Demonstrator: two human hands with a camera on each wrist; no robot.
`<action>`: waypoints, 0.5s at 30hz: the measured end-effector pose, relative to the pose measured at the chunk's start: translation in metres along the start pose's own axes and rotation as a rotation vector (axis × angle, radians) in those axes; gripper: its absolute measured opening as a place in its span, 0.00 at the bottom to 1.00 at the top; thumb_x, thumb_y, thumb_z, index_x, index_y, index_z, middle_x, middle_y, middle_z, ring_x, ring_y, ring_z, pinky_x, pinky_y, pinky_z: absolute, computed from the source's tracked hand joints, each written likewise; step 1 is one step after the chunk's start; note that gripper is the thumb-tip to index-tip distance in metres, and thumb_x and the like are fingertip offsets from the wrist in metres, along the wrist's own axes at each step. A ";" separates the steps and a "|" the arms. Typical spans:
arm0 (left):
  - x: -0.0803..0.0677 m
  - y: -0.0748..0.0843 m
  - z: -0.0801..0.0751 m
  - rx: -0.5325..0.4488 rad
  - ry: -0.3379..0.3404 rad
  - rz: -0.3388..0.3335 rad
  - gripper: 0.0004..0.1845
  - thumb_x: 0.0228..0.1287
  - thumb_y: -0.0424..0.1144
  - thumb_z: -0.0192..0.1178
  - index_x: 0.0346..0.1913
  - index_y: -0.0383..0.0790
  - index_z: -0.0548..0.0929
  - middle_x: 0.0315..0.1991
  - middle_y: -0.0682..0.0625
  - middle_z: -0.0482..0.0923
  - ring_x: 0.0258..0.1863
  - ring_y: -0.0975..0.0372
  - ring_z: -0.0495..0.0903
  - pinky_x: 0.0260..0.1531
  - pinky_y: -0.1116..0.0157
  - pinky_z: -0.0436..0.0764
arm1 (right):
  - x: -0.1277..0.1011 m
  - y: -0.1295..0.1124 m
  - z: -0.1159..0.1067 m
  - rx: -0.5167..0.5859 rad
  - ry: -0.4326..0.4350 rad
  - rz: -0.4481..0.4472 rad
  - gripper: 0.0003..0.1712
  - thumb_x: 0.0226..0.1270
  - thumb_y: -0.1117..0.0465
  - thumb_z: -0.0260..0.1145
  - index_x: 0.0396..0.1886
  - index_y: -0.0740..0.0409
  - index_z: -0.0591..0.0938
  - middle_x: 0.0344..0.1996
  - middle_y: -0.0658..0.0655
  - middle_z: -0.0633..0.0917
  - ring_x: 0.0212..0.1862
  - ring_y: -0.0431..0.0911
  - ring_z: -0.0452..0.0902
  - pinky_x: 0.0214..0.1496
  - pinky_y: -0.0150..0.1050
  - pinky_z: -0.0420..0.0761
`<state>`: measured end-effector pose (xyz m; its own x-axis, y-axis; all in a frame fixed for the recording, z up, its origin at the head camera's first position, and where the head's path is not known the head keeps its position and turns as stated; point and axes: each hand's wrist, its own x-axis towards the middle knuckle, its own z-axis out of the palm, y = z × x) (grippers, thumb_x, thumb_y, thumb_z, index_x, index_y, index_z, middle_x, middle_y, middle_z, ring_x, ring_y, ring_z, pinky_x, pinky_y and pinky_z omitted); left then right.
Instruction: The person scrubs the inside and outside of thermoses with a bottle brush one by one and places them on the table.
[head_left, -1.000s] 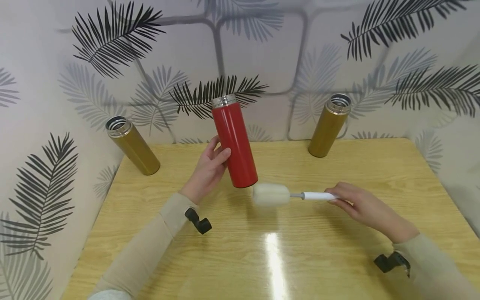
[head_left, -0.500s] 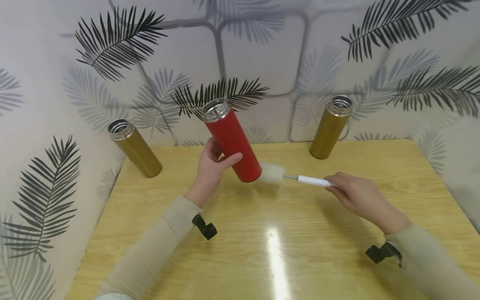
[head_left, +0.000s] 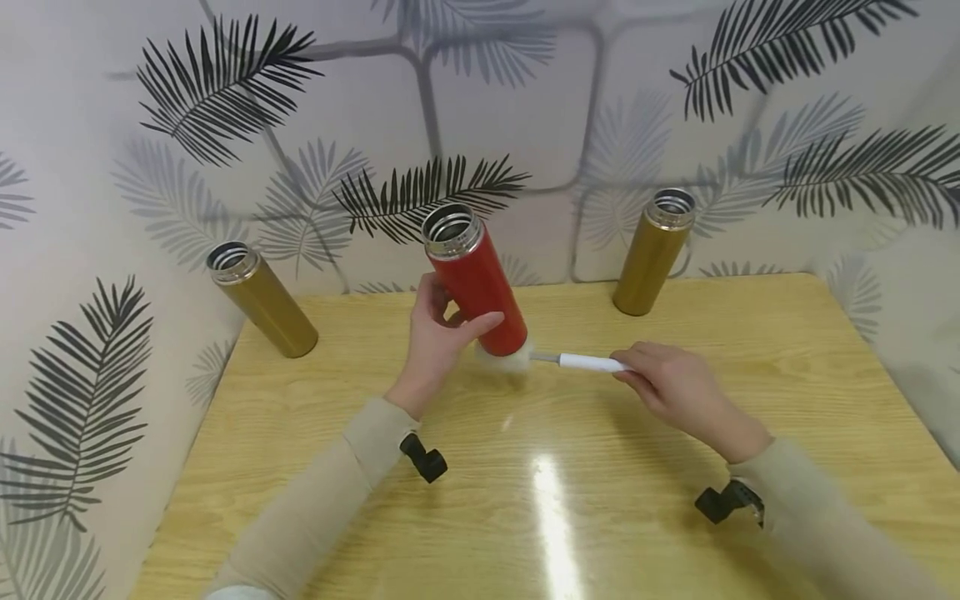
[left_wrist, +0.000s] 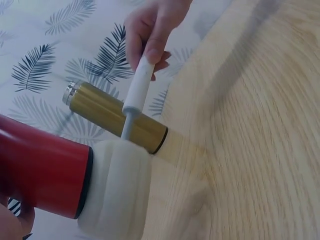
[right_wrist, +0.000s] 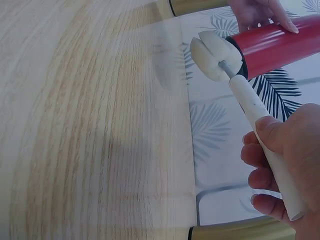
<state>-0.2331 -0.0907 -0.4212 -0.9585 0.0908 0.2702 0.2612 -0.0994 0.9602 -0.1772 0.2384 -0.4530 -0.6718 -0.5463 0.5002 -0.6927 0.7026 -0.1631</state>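
My left hand [head_left: 437, 337] grips a red thermos flask [head_left: 483, 287] around its lower body, lifted over the table and tilted. Its steel mouth is uncovered and points up and to the left. In my right hand [head_left: 678, 392] is a sponge bottle brush, held by its white handle [head_left: 588, 362]. The brush's cream sponge head [left_wrist: 117, 190] lies against the black base of the flask. Much of that sponge is behind the flask in the head view. From the right wrist, the sponge [right_wrist: 212, 55] shows a split down its end, and fingers curl round the handle.
A gold flask [head_left: 270, 308] without a lid stands at the table's back left. Another uncapped gold flask [head_left: 652, 254] is at the back right. Behind the wooden table [head_left: 360, 517] rises a leaf-patterned wall [head_left: 517, 142].
The brush has moved left, its sponge passing from beside the flask to under its base. The flask has tipped so its mouth faces the head camera more. Both hands keep their holds.
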 end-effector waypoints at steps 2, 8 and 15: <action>0.000 0.000 -0.002 0.004 0.003 -0.003 0.34 0.60 0.34 0.76 0.65 0.46 0.69 0.61 0.49 0.78 0.60 0.56 0.77 0.63 0.57 0.80 | 0.000 -0.002 0.000 0.019 -0.002 -0.019 0.15 0.57 0.68 0.78 0.45 0.61 0.87 0.32 0.54 0.86 0.27 0.45 0.80 0.26 0.45 0.81; -0.001 0.001 -0.009 0.006 0.013 -0.015 0.33 0.60 0.35 0.77 0.64 0.47 0.70 0.61 0.49 0.78 0.60 0.55 0.77 0.61 0.58 0.82 | -0.003 0.003 -0.009 0.063 -0.027 0.000 0.10 0.64 0.67 0.75 0.45 0.62 0.87 0.29 0.51 0.84 0.24 0.40 0.73 0.24 0.40 0.76; -0.002 0.000 -0.005 0.012 -0.016 -0.012 0.34 0.60 0.34 0.76 0.65 0.43 0.69 0.60 0.48 0.78 0.59 0.55 0.78 0.61 0.56 0.82 | 0.004 0.008 -0.009 0.047 -0.042 0.054 0.14 0.59 0.69 0.77 0.46 0.59 0.88 0.30 0.49 0.84 0.25 0.40 0.72 0.24 0.40 0.74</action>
<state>-0.2316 -0.0959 -0.4223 -0.9595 0.1079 0.2601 0.2516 -0.0864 0.9640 -0.1830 0.2461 -0.4451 -0.7180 -0.5276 0.4540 -0.6663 0.7097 -0.2291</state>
